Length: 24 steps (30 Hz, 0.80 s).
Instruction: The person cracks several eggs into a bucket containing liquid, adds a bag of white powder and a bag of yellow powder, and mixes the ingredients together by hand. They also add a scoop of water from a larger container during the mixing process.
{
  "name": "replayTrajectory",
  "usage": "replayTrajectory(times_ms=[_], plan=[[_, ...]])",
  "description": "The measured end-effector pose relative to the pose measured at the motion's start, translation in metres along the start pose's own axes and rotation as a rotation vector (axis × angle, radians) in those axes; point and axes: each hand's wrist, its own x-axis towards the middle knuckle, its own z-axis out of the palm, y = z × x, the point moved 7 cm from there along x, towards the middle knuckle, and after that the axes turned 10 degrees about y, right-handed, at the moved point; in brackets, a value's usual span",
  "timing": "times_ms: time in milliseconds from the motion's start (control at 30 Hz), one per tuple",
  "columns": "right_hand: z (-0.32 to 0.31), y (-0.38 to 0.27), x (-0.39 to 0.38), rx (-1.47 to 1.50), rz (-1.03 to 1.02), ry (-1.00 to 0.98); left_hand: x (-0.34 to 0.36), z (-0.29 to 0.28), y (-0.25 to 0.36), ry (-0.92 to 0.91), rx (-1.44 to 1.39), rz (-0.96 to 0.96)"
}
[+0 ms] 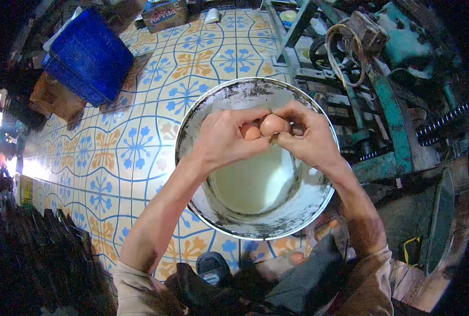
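My left hand [226, 137] is closed round a brown egg [250, 131], with another brown egg [273, 125] held between it and my right hand [308, 137], whose fingers are curled against that second egg. Both hands are over a large round metal pot [255, 227] with a bright rim and dark residue on its inner wall. Pale, milky liquid [245, 184] lies in the bottom. My fingertips hide parts of both eggs.
A blue crate [89, 55] rests on a cardboard box [55, 100] on tiled floor [139, 137]. Green machinery [387, 121] stands right. A printed box [163, 16] is at the back. Brown eggs [297, 258] lie near my legs, beside a dark sandal [210, 266].
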Motion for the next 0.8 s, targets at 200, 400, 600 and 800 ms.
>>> replayTrajectory(times_ms=[200,400,600,800], plan=[[-0.010,0.011,-0.001,-0.032,0.028,-0.011,-0.003,-0.007,0.003,0.058,-0.025,0.073],[-0.005,-0.006,0.001,-0.213,-0.165,-0.051,-0.009,-0.012,0.014,0.051,0.137,0.261],[0.001,-0.023,-0.004,-0.274,-0.286,-0.112,-0.017,-0.016,0.023,0.147,0.340,0.512],[-0.002,-0.008,-0.008,-0.213,-0.119,-0.151,-0.021,-0.010,0.023,0.038,0.382,0.460]])
